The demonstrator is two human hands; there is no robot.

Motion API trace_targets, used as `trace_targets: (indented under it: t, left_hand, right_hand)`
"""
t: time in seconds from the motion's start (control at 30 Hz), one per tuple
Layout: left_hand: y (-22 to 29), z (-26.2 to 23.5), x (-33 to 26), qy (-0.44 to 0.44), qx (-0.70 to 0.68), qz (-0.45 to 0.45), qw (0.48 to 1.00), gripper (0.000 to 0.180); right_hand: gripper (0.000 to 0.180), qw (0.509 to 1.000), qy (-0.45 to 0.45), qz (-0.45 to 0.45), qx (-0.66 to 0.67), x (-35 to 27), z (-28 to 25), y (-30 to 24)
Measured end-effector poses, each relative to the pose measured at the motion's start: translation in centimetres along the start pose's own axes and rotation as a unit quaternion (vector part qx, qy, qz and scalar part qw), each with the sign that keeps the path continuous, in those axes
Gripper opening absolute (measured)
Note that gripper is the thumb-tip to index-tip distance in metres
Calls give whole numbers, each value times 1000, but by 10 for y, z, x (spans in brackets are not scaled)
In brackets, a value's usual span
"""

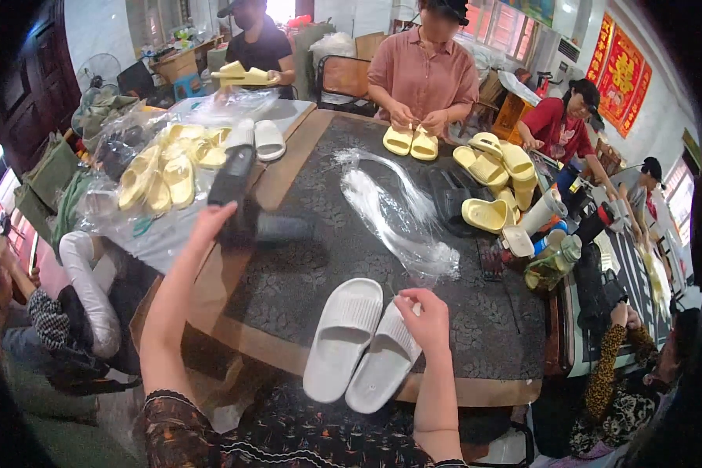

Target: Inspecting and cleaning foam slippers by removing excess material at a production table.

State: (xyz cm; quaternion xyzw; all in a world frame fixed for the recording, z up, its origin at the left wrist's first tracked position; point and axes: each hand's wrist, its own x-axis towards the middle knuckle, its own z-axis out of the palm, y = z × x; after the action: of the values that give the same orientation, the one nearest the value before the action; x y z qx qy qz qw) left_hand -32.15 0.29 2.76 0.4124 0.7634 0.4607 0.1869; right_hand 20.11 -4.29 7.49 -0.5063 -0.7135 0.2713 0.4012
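Note:
My left hand (214, 221) is closed at the end of a black slide sandal (231, 176), out over the left side of the table. Beside it a second dark slide (284, 228) is smeared by motion. Directly in front of me, at the near edge, lies a pair of light grey slides: the left one (343, 335) and the right one (384, 360), toes away from me. Over the right slide's ribbed strap, my right hand (429, 316) has thumb and finger pinched together. A faint thread-like line shows by the fingertips, but what they hold is too small to name.
Clear plastic strips (390, 210) lie mid-table. Yellow slides (168, 168) and a grey pair (257, 140) sit at the left. More yellow slides (495, 171), bottles and a jar (554, 261) crowd the right. Across the table, a person in pink (421, 70) handles yellow slides; others work around.

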Motion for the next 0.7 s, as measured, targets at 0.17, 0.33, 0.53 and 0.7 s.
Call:
trace_targets:
  t: [0.17, 0.33, 0.53, 0.7]
  left_hand:
    - [50, -48, -144, 30, 233, -31, 971, 55]
    - [47, -86, -211, 213, 342, 128, 906, 50]
    - [103, -104, -253, 277, 287, 447, 801, 41]
    - [136, -107, -282, 265, 260, 538, 757, 42]
  right_hand:
    - [35, 965, -232, 84, -92, -59, -19, -31]
    - [48, 958, -215, 26, -187, -86, 20, -27]
    - [60, 962, -122, 105, -221, -69, 53, -29]
    - [55, 966, -52, 63, -246, -68, 67, -20]
